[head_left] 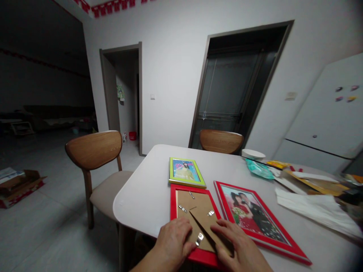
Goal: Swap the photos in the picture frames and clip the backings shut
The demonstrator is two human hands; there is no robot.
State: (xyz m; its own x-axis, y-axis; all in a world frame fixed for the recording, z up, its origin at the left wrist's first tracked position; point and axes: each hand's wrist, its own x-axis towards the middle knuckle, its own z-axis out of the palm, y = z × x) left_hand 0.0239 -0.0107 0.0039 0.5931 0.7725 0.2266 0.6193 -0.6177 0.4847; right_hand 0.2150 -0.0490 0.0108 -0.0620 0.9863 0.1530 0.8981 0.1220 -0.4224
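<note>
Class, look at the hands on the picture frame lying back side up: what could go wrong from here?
The right hand is on the raised brown flap; forcing it could bend it. The left hand has its thumb by a metal clip, which might scratch. The green frame lies right by the overturned red frame, so a push might shift it.

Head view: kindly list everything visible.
Table: one, white, centre
Overturned frame: one, red, near edge
Clips: four, silver, on it
Face-up frames: two, red and lime, right and beyond
Bowl: one, white, right
Packet: one, teal, beside bowl
Wrappings: several, mixed colours, right
Chairs: two, brown, around table
Fridge: one, white, far right
Doorways: two, grey, back wall
Bucket: one, red, left doorway
Box: one, brown, left floor
Left hand: one, bare, on overturned frame
Right hand: one, bare, on flap
</note>
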